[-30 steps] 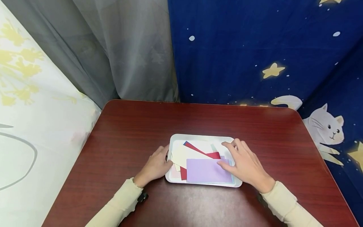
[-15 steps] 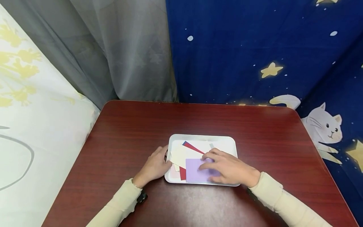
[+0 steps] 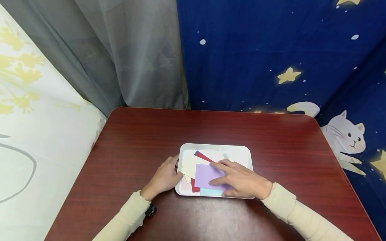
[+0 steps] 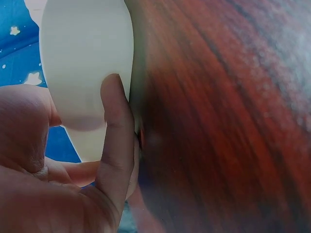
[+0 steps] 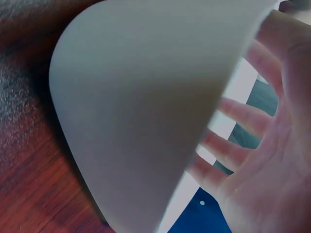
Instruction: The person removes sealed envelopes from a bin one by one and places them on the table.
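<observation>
A white tray (image 3: 245,152) lies on the table with several sheets of coloured paper inside. My left hand (image 3: 161,178) holds the tray's left end, thumb over the rim; in the left wrist view its fingers (image 4: 116,136) lie along the outer wall. On top of the pile is a purple sheet (image 3: 203,174), touched by the spread fingertips of my right hand (image 3: 242,180). Part of a light blue sheet (image 3: 210,191) shows below it. A cream sheet (image 3: 190,165) and red paper (image 3: 195,187) stick out at the left. The tray wall (image 5: 136,97) hides the right fingertips in the right wrist view.
The tray stands on a dark red-brown wooden table (image 3: 144,134). Behind the table hang a grey curtain (image 3: 150,53) and a blue curtain (image 3: 235,60) with stars and a cat. A white patterned cloth (image 3: 54,127) is at the left.
My right hand has come from the tray's right side onto the purple sheet. That sheet has slid up and left, uncovering more of the light blue sheet. The left hand stays put.
</observation>
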A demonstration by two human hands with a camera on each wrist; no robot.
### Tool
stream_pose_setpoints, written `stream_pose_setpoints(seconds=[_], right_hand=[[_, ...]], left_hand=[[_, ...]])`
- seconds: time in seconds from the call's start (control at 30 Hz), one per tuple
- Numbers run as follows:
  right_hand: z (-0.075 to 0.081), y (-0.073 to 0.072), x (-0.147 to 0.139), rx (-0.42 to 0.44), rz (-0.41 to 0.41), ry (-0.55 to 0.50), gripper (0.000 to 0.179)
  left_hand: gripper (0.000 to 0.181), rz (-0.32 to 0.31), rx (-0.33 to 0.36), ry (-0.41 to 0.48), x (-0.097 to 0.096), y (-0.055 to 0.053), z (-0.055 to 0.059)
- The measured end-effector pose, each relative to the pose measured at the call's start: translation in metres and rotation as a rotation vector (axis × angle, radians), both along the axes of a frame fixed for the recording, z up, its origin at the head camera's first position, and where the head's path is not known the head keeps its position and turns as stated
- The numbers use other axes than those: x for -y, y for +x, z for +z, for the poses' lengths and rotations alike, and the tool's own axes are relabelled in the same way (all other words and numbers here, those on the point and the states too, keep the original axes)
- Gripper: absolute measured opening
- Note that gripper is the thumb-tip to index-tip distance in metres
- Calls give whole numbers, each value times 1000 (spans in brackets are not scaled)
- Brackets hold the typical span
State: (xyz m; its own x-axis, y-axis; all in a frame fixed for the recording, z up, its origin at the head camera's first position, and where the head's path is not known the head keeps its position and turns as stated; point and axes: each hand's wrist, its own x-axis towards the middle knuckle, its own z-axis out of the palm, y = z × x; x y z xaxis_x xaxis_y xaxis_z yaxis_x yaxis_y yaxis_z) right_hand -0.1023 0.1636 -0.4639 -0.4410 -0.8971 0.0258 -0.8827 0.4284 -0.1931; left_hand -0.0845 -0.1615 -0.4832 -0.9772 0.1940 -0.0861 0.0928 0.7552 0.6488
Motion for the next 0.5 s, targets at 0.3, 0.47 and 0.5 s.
stream_pose_setpoints(seconds=[0.3,0.47,0.5], right_hand=[[0,-2,3,12,-30,46,60],[-1,-3,2,19,-36,41,60],[-1,-3,2,21,-39,42,60]], left_hand=[[70,-3,-63,25,10,-11,-36],[69,-17,-24,30,7,-5,-13],[68,-23,-33,40,6,-3,-8]])
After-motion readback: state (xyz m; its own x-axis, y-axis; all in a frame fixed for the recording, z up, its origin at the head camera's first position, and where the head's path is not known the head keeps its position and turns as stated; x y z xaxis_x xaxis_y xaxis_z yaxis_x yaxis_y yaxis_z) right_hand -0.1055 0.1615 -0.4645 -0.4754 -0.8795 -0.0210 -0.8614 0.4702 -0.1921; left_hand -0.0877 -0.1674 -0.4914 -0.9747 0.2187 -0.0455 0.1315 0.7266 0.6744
